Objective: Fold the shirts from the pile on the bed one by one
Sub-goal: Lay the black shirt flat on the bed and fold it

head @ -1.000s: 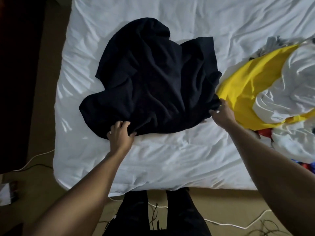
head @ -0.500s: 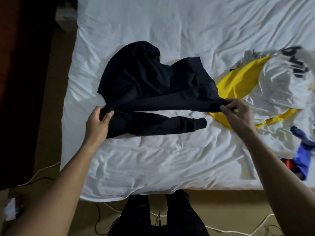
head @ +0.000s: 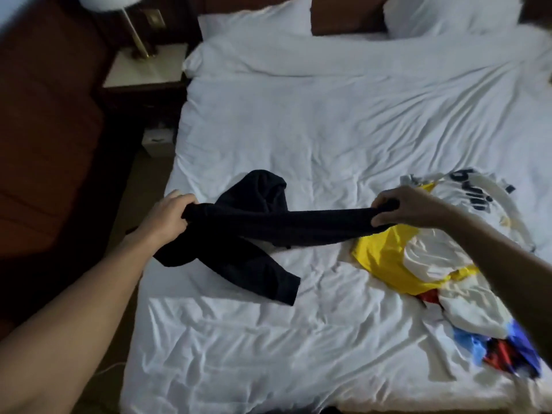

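Note:
A black shirt (head: pixel 268 222) is stretched in a band above the white bed (head: pixel 298 130), bunched and hanging. My left hand (head: pixel 167 216) grips its left end near the bed's left edge. My right hand (head: pixel 409 207) grips its right end, just above the pile. One sleeve (head: pixel 260 273) trails down onto the sheet toward me. The pile of shirts (head: pixel 442 264) lies at the right: a yellow one (head: pixel 379 255), white ones, and red and blue ones nearer the front edge.
A nightstand (head: pixel 143 67) with a lamp (head: pixel 134 28) stands left of the bed's head. Two white pillows (head: pixel 257 22) lie at the headboard. A dark brown wall panel runs along the left side. A white cable lies on the floor at the bottom left.
Both hands have lifted the black shirt off the sheet and pulled it taut between them. The shirt has gathered into a narrow band. The view has tilted up toward the pillows.

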{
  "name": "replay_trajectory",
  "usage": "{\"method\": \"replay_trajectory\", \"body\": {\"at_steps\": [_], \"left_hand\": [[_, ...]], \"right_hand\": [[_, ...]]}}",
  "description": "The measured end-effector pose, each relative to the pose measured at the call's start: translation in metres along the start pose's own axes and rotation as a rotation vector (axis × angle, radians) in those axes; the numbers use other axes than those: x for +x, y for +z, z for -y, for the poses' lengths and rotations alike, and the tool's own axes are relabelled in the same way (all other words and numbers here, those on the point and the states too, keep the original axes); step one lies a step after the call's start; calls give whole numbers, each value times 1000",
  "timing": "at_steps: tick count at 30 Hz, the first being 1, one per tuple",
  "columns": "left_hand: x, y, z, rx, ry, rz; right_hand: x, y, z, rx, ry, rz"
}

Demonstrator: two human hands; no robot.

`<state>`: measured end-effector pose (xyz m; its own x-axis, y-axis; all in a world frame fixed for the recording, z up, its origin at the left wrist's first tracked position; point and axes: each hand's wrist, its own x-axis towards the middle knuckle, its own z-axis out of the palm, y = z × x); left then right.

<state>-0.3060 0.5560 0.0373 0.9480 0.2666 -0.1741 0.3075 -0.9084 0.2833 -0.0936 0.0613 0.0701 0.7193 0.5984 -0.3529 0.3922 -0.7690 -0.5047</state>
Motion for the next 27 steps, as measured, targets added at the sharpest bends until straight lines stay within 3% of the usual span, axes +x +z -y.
{"method": "replay_trajectory", "body": {"at_steps": [2, 5, 9, 14, 17, 21, 27], "left_hand": [[26, -35, -7, 36, 38, -85], [63, -79, -19, 8, -40, -225], [108, -149, -43, -73, -107, -489], [151, -239, -79, -70, 5, -796], [164, -275, -83, -80, 85, -900], [151, -268, -78, -61, 166, -911], [92, -141, -37, -36, 213, -521]], "right_hand": [[20, -32, 6, -89, -17, -54], [59, -72, 10, -192, -37, -254], [102, -130, 28, -136, -16, -557], [125, -196, 65, -70, -65, -930], [124, -220, 83, -33, -142, -1071], [121, -208, 81, -126, -177, -1068], [93, -89, 28, -173, -36, -723]]}}
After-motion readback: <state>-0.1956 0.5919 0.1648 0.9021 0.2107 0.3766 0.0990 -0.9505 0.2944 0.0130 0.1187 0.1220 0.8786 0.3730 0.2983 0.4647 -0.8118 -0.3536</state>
